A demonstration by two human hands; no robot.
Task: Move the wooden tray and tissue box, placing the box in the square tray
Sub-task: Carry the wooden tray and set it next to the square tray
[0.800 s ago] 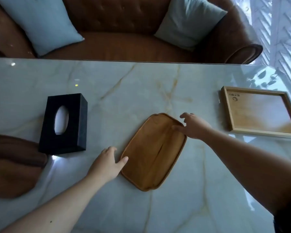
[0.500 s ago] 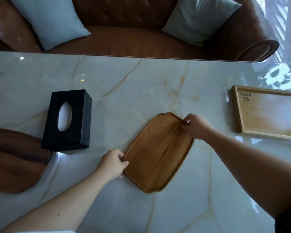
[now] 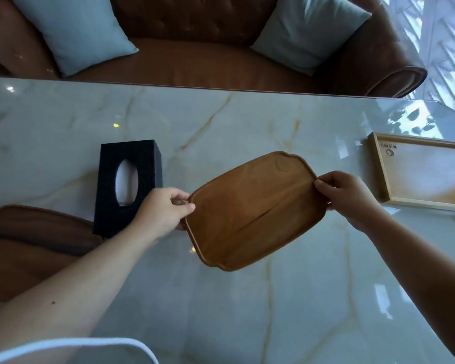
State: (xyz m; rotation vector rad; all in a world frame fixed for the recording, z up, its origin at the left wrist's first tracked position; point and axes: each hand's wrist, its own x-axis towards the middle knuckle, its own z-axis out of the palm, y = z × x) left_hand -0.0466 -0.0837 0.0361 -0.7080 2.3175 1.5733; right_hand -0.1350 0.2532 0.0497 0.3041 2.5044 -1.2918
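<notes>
A rounded brown wooden tray (image 3: 252,208) hangs above the marble table (image 3: 247,311), held at both ends. My left hand (image 3: 163,211) pinches its left rim and my right hand (image 3: 347,195) pinches its right rim. The black tissue box (image 3: 128,185) with an oval opening lies on the table just left of my left hand, which covers its lower right corner. The light square wooden tray (image 3: 373,169) sits empty at the far right edge of the view.
A dark brown wooden board (image 3: 24,245) lies at the left edge, touching the tissue box. Beyond the table's far edge stands a brown leather sofa (image 3: 195,64) with two pale blue cushions (image 3: 71,30).
Both hands closed on the rounded tray's ends and lifted it off the table. It rose and turned from a steep diagonal toward lying crosswise.
</notes>
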